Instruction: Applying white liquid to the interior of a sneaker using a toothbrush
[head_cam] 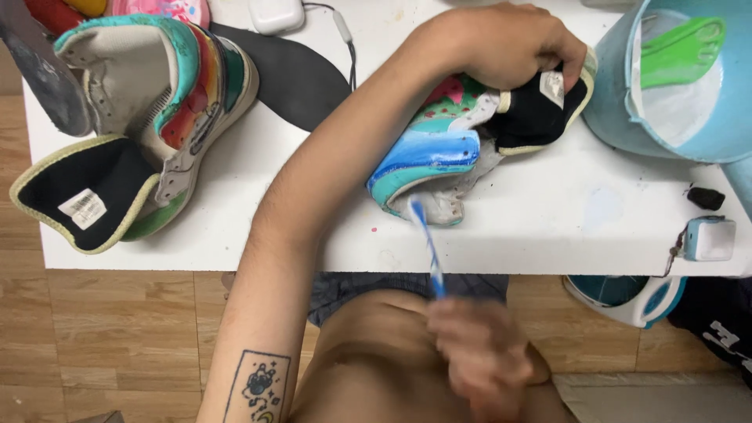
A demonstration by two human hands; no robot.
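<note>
Head view showed scrubbing under way: left hand (pixel 501 43) gripped a painted sneaker (pixel 462 149) on the white counter (pixel 548 235) at upper centre; right hand (pixel 482 356), blurred, fingers closed round a blue toothbrush (pixel 427 247) whose bristles touched the toe, judged needing steady strokes

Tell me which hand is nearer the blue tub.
Left. The left hand grips the painted shoe right beside the blue tub; the right hand holds a toothbrush well below the table edge.
</note>
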